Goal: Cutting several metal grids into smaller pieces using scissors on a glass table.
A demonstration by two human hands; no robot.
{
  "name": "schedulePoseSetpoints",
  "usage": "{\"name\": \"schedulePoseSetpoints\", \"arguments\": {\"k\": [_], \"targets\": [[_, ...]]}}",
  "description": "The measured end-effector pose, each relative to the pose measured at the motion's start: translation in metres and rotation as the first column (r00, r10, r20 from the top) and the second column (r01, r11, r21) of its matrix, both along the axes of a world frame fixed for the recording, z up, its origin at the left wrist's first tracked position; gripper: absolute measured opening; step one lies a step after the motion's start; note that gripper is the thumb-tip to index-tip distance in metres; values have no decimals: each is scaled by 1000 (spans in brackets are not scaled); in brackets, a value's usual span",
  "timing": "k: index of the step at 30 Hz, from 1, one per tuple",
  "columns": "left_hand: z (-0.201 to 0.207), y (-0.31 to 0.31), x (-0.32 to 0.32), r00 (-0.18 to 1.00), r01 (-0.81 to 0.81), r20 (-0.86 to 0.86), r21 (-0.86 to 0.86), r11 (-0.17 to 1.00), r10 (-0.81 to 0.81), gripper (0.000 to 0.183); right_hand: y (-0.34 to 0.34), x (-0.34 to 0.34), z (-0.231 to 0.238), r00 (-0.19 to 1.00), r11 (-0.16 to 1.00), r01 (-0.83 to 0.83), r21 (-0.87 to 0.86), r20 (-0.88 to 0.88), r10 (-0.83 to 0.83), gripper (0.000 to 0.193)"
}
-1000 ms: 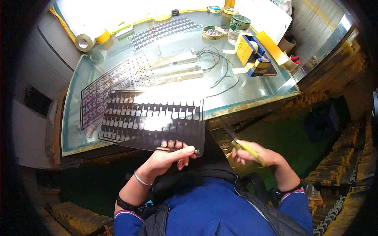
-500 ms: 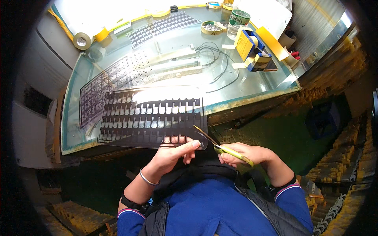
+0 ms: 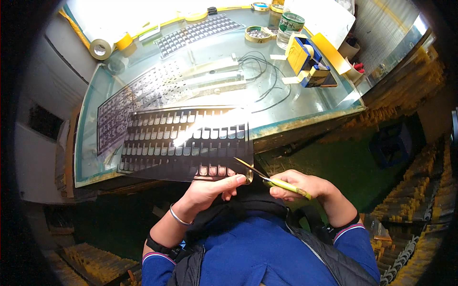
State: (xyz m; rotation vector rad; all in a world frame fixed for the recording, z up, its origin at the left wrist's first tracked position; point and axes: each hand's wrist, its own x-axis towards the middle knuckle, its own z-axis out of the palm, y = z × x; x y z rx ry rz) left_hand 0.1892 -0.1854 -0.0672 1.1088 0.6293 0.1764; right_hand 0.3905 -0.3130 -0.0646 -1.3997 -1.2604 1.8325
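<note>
My left hand (image 3: 217,188) pinches the near right corner of a dark film sheet (image 3: 186,164) patterned with rows of small clear tab shapes. Its thumb lies on top and the fingers show through from underneath. The sheet's far part rests over the glass table, while its near edge hangs past the table edge. My right hand (image 3: 298,185) is wrapped around the yellow-green handles of a pair of scissors (image 3: 286,185). The blades point up and left, at the sheet's right edge close to my left thumb. Whether they touch the film I cannot tell.
The glass table (image 3: 305,102) carries another patterned sheet (image 3: 198,34), a tape dispenser (image 3: 307,62), black cables (image 3: 274,86), a tin of small parts (image 3: 257,34) and a clear bottle (image 3: 289,28). Tape rolls (image 3: 101,49) stand at the far left.
The film sheet has tilted slightly, so the light's glare has spread down across its rows. My right hand and the scissors have shifted a little to the right and down.
</note>
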Motion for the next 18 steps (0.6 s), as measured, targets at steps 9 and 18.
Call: {"name": "schedulePoseSetpoints", "arguments": {"k": [9,18], "targets": [[-5,-4,8,997,-68,39,-62,996,71,18,-1,-9,8,979,978,203,-37,34,-202,41],[-7,-10,20,983,-139,106,-113,984,151,18,0,-30,3,919,918,394,-29,15,-394,36]]}}
